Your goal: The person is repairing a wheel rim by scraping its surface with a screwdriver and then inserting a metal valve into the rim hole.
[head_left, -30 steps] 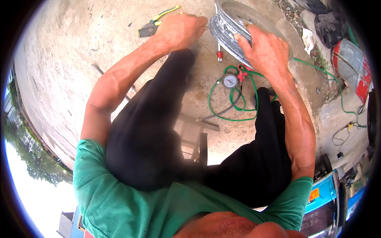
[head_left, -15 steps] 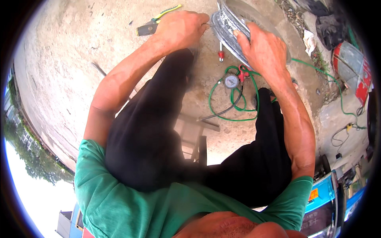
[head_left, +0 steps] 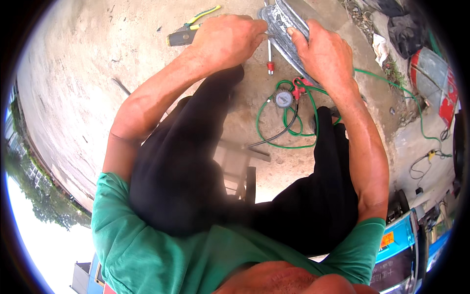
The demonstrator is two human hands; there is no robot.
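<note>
A dusty grey tyre on a metal wheel rim [head_left: 284, 30] stands tilted at the top of the view, its far part cut off by the frame. My right hand [head_left: 325, 54] is closed over its near right edge, thumb on the tyre's grey side. My left hand [head_left: 232, 39] is at the left edge of the wheel, fingers pinched together. Something thin and dark seems to run from those fingertips to the tyre, too small to name. Below the wheel, a thin metal rod with a red end [head_left: 270, 67] points down.
Pliers with yellow-green handles [head_left: 203, 14] and a dark block [head_left: 180, 38] lie beyond my left hand. Between my feet are a round pressure gauge [head_left: 283, 99] with a red grip and a coiled green hose [head_left: 289, 146]. A red-and-grey panel [head_left: 433, 83] is at far right.
The wheel has turned so that it appears narrower, more edge-on. My left hand has moved slightly right and down, and my right hand slightly down.
</note>
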